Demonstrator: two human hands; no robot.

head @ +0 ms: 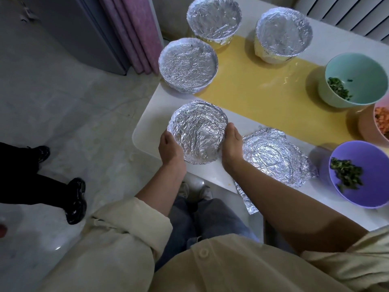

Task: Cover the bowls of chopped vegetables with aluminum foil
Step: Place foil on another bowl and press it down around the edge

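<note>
Left hand (171, 149) and right hand (232, 144) grip the near foil-wrapped bowl (197, 131), apparently crimping its rim; next, the loose foil sheet (273, 157) probably covers the purple bowl (362, 192).

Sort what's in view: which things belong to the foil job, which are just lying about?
Job: foil-wrapped bowl gripped by left hand and right hand; three covered bowls behind; loose foil sheet; uncovered mint bowl, purple bowl, pink bowl.
Lying about: yellow mat; pink curtain; radiator; another person's black shoes.
</note>
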